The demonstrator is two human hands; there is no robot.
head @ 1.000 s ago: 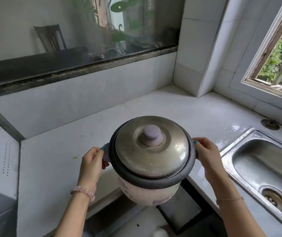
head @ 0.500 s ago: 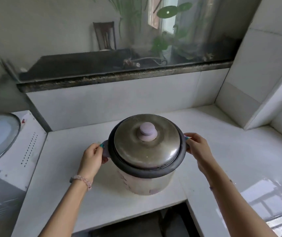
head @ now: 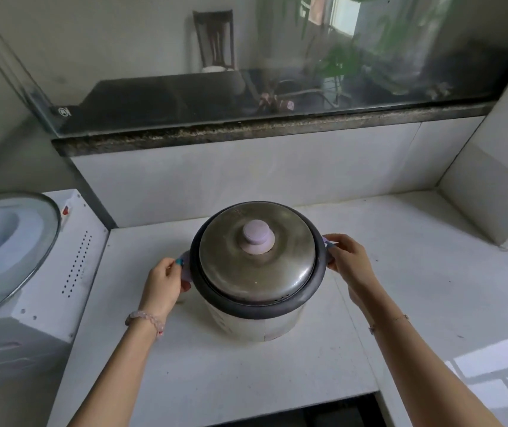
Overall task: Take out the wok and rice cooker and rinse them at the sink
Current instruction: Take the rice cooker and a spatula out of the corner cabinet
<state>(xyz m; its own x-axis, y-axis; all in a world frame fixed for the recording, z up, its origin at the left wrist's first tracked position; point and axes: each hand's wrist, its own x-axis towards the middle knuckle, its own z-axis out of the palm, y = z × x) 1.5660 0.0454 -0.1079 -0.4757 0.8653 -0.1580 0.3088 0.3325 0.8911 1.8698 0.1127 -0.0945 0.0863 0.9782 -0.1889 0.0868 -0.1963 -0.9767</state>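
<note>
The rice cooker (head: 257, 315) stands upright on the white countertop (head: 277, 374), in the middle of the view. It has a pale body, a dark grey rim and a dull metal lid (head: 256, 260) with a lilac knob. My left hand (head: 163, 283) grips its left side handle, and my right hand (head: 349, 260) grips the right side handle. The wok and the sink are out of view.
A white appliance (head: 46, 288) with a round glass lid (head: 9, 257) stands at the left, against the counter's edge. A tiled wall and a dark stone ledge (head: 246, 131) with a glass pane run behind. The counter turns toward me on the right, around a dark floor gap (head: 308, 414).
The cooker has gone from held above the floor gap near the sink to resting on the countertop farther left. Both hands stay on its handles; the sink has left the view.
</note>
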